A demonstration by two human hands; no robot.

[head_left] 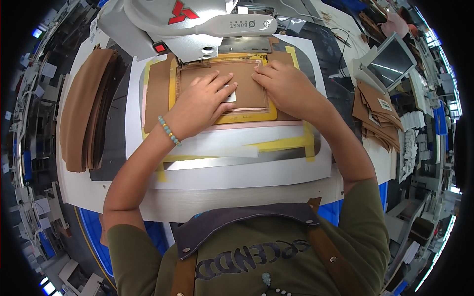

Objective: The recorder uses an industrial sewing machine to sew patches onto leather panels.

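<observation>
My left hand (206, 104) lies flat with spread fingers on a brown panel (202, 78), beside a small white label (230, 94). The panel sits inside a yellow frame (229, 119) with a clear inner border. At the frame's right side rests my right hand (285, 87), its fingertips bent down onto the inner edge and its thumb hidden. Nothing shows in either hand's grasp. Just beyond my fingers stands the white head of a sewing machine (153, 32), close above the frame's far edge.
A tall stack of brown pieces (79, 113) leans at the left. On the right lie more brown pieces with labels (377, 111), below a small screen (391, 60). White sheet (237, 180) and yellow tape (281, 144) cover the near table. Blue bins (96, 232) stand under the table edge.
</observation>
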